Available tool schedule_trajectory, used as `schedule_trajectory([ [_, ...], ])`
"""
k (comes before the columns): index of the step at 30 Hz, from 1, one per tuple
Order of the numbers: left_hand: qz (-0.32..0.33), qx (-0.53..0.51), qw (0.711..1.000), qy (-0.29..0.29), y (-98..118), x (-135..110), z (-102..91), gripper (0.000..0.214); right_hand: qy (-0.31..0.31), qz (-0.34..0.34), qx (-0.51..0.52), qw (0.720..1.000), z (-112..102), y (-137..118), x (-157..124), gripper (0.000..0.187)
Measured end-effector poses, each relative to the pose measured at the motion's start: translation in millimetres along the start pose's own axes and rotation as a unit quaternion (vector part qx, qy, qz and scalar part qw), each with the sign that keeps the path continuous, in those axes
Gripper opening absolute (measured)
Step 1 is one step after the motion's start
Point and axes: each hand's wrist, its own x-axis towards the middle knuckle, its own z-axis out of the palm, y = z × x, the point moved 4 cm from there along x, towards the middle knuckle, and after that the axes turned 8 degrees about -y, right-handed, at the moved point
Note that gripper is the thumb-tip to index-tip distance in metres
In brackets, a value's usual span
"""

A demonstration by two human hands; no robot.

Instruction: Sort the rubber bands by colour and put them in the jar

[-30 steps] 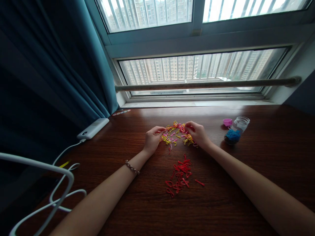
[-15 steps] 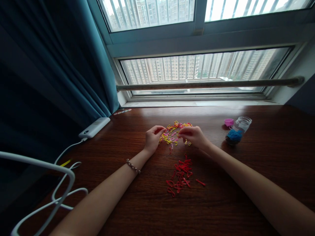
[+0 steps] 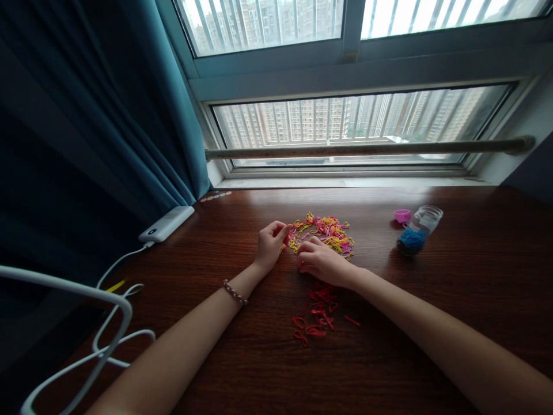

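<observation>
A heap of small yellow, pink and orange rubber bands (image 3: 327,230) lies on the dark wooden table (image 3: 242,357). My left hand (image 3: 270,244) rests at the heap's left edge, fingers curled in a pinch on bands there. My right hand (image 3: 320,262) lies palm down between that heap and a nearer group of red rubber bands (image 3: 314,315), fingers bent and close together; whatever they hold is hidden. A beaded bracelet (image 3: 234,293) is on my left wrist.
A small glass jar (image 3: 418,229) with blue bands inside lies at the right, its pink lid (image 3: 402,215) beside it. A white power bank (image 3: 166,223) with a white cable (image 3: 110,271) sits at the left by the teal curtain (image 3: 108,115). The window sill runs along the table's far edge.
My right hand has come away from the mixed heap, moving left and toward me to just above the red bands. My left hand has stayed put.
</observation>
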Motion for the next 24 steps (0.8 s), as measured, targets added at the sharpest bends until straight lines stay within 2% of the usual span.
schedule_trajectory([
  [5, 0.044, 0.058, 0.997, -0.018, 16, -13, 10.2, 0.039, 0.013, 0.006, 0.003, 1.0, 2, 0, 0, 0.005],
  [7, 0.097, 0.12, 0.984, -0.084, 25, -22, 20.3, 0.042, 0.044, 0.031, 0.052, 0.997, -3, 7, 0, 0.007],
  [10, 0.189, 0.198, 0.937, -0.216, 35, -34, 34.4, 0.044, 0.109, 0.102, 0.186, 0.971, -16, 25, -1, 0.006],
  [11, 0.204, 0.213, 0.927, -0.233, 36, -35, 34.7, 0.045, 0.119, 0.119, 0.242, 0.955, -20, 31, -2, 0.008],
  [12, 0.206, 0.23, 0.925, -0.221, 35, -33, 31.7, 0.046, 0.117, 0.132, 0.299, 0.938, -24, 35, -3, 0.012],
  [14, 0.181, 0.275, 0.934, -0.139, 31, -22, 18.6, 0.046, 0.077, 0.145, 0.396, 0.903, -31, 38, -6, 0.02],
  [15, 0.157, 0.306, 0.936, -0.08, 27, -15, 10.1, 0.043, 0.033, 0.145, 0.431, 0.89, -34, 37, -7, 0.022],
  [16, 0.136, 0.34, 0.929, -0.05, 23, -9, 4.0, 0.039, -0.024, 0.142, 0.455, 0.879, -34, 34, -8, 0.025],
  [18, 0.107, 0.392, 0.912, -0.052, 13, 2, -1.8, 0.034, -0.152, 0.125, 0.483, 0.853, -33, 25, -12, 0.029],
  [19, 0.091, 0.409, 0.905, -0.075, 7, 6, -1.9, 0.032, -0.2, 0.117, 0.486, 0.843, -31, 21, -13, 0.03],
  [20, 0.076, 0.421, 0.898, -0.101, 2, 8, -1.1, 0.032, -0.219, 0.116, 0.483, 0.84, -29, 21, -14, 0.032],
  [21, 0.061, 0.427, 0.893, -0.127, -3, 9, 0.3, 0.032, -0.201, 0.124, 0.475, 0.848, -29, 25, -14, 0.033],
  [22, 0.047, 0.431, 0.889, -0.148, -7, 10, 1.8, 0.033, -0.148, 0.14, 0.457, 0.866, -30, 32, -13, 0.034],
  [24, 0.029, 0.43, 0.886, -0.173, -13, 9, 4.0, 0.035, 0.029, 0.191, 0.377, 0.906, -37, 57, -15, 0.034],
])
